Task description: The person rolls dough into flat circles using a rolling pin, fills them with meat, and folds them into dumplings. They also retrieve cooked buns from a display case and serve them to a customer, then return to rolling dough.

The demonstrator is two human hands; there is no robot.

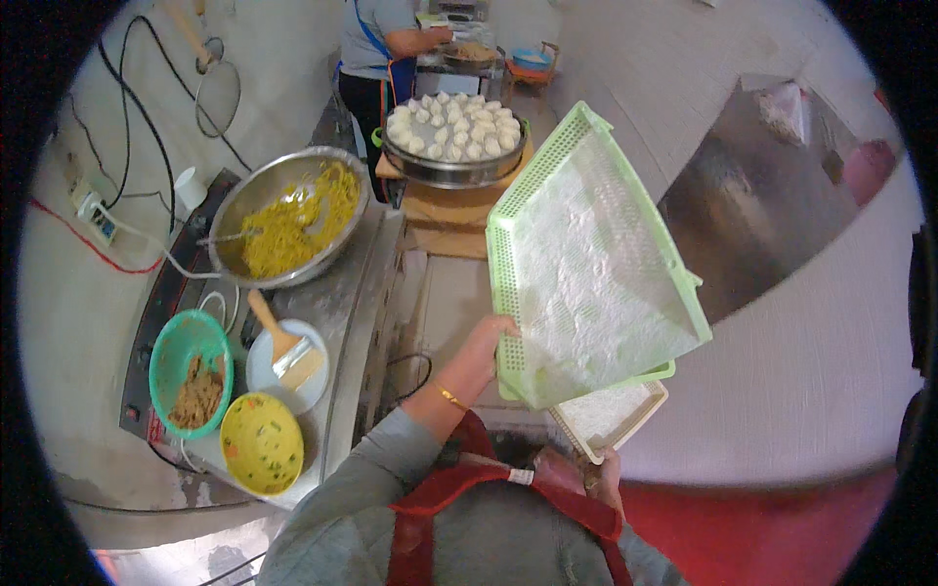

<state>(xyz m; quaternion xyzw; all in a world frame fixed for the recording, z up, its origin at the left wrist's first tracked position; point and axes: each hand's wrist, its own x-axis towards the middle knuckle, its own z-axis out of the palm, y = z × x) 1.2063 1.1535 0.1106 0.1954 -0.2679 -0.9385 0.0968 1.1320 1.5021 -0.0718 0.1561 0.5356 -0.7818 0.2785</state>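
Note:
My left hand (489, 350) grips the left edge of a light green plastic basket (501, 264), which is tilted up in front of me. A sheet of whitish, flour-dusted cloth or liner (586, 256) covers its inside. Partly hidden beneath it is a smaller cream plastic basket (645, 416) with a white, floury bottom. My right hand (607, 472) holds the near corner of that cream basket, low by my red apron (432, 513). The fingers of my right hand are only partly visible.
On the metal counter at left are a steel bowl of yellow shredded filling (300, 227), a green bowl (155, 366), a yellow bowl (289, 469) and a brush (282, 340) on a plate. Ahead, a steamer of dumplings (454, 132) stands near another person (366, 44).

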